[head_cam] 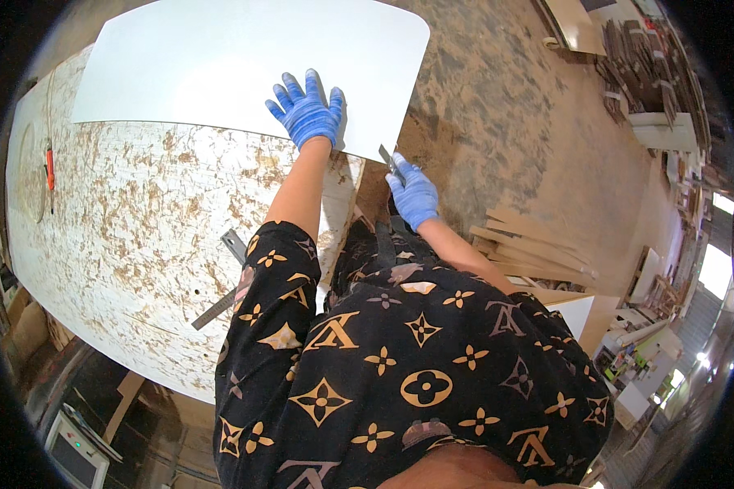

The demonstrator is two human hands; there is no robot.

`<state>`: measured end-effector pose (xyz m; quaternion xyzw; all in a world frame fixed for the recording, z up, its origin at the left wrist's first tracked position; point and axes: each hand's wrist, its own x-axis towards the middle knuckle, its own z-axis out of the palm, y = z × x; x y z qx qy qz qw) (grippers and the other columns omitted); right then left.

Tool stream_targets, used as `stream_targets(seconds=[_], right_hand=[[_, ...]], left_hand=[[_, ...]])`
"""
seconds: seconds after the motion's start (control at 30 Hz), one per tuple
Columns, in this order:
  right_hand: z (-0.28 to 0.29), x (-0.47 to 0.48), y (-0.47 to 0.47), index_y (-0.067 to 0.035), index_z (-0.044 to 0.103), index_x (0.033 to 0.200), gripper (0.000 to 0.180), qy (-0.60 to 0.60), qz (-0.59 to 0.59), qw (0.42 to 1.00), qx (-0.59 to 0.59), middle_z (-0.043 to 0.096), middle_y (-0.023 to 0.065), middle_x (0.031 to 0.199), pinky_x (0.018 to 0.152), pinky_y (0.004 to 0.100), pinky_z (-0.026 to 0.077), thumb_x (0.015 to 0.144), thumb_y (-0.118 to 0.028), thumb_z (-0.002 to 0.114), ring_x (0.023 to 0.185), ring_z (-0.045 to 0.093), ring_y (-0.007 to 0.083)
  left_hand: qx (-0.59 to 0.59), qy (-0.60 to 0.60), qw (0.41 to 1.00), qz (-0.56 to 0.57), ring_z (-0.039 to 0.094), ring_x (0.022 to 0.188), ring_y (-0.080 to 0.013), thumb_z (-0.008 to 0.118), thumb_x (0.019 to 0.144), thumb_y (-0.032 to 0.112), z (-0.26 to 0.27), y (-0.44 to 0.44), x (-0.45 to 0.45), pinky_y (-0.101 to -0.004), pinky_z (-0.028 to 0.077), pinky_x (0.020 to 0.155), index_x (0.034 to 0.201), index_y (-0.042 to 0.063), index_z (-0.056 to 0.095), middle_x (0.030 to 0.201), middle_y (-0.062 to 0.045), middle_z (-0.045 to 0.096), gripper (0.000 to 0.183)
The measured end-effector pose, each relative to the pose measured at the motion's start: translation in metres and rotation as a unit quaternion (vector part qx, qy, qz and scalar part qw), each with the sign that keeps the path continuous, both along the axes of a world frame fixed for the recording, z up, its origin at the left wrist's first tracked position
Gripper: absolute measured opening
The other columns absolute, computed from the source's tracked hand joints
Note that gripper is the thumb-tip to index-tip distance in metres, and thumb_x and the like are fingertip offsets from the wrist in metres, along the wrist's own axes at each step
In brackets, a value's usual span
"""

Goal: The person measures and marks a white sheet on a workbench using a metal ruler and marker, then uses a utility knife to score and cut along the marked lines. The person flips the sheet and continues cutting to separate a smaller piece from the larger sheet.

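Observation:
A large white panel [177,67] with a rounded far right corner lies on the scuffed white worktable [159,195], its right end jutting past the table's edge. My left hand [311,113], in a blue knit glove, rests on the panel with its fingers spread. Beyond the panel's near right corner, my right hand [415,192] wears a matching glove and grips a utility knife [386,158]. The knife's blade points up and left, close to that corner; whether it touches the panel I cannot tell. Part of the knife's handle is hidden in my fingers.
On the table lie a metal square [214,308], partly hidden by my left sleeve, and a red-handled screwdriver-like tool [49,169] at the far left. Wood strips [526,244] are piled on the dusty floor to my right. Stacked boards [636,67] stand farther off.

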<state>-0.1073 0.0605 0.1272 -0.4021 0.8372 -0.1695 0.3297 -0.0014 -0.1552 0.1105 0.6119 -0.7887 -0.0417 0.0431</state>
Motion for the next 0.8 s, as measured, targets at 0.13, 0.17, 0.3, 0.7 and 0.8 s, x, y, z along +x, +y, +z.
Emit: stream_targets(seconds=[0.13,0.17,0.3,0.7,0.8], right_hand=[[0.0,-0.019,-0.028,-0.019,0.053,0.136,0.047,-0.014,-0.048,0.999,-0.004,0.062,0.0173,0.114,0.094,0.043,0.046,0.091,-0.032,0.059,0.105,0.061,0.0353],[0.001,-0.028,-0.039,-0.019,0.053,0.136,0.047,-0.015,-0.055,0.998,-0.001,0.062,0.0169,0.115,0.094,0.0431,0.047,0.092,-0.033,0.059,0.106,0.06,0.0351],[0.005,-0.055,-0.067,-0.019,0.054,0.135,0.046,0.007,-0.056,0.998,0.01,0.064,0.016,0.114,0.093,0.0433,0.047,0.092,-0.035,0.058,0.106,0.061,0.0351],[0.012,-0.102,-0.112,-0.018,0.055,0.135,0.048,-0.005,-0.089,0.996,-0.01,0.066,0.0164,0.114,0.092,0.0403,0.048,0.09,-0.035,0.059,0.105,0.063,0.0337],[0.008,-0.127,-0.136,-0.018,0.055,0.135,0.047,-0.02,-0.1,0.994,-0.024,0.067,0.013,0.115,0.092,0.0382,0.048,0.091,-0.034,0.06,0.104,0.064,0.0301]], left_hand=[[-0.006,0.0,1.0,0.001,0.02,0.143,-0.0408,0.048,0.089,0.059,0.002,-0.001,-0.002,-0.0579,0.005,0.117,0.143,0.021,0.045,0.153,-0.022,0.027,0.066],[-0.006,-0.003,1.0,0.001,0.021,0.143,-0.0407,0.048,0.089,0.059,0.003,-0.002,-0.003,-0.0578,0.005,0.117,0.143,0.021,0.045,0.153,-0.022,0.027,0.066],[0.009,-0.003,1.0,0.002,0.02,0.144,-0.0407,0.048,0.089,0.058,0.009,-0.002,-0.004,-0.057,0.004,0.117,0.144,0.021,0.044,0.154,-0.022,0.026,0.066],[0.025,-0.021,0.999,-0.005,0.017,0.145,-0.0402,0.043,0.091,0.061,0.023,-0.004,-0.01,-0.056,0.005,0.117,0.147,0.023,0.038,0.156,-0.021,0.023,0.069],[0.036,-0.012,0.999,-0.01,0.017,0.145,-0.0417,0.044,0.091,0.058,0.024,-0.004,-0.011,-0.0563,0.004,0.117,0.147,0.021,0.038,0.155,-0.024,0.023,0.068]])
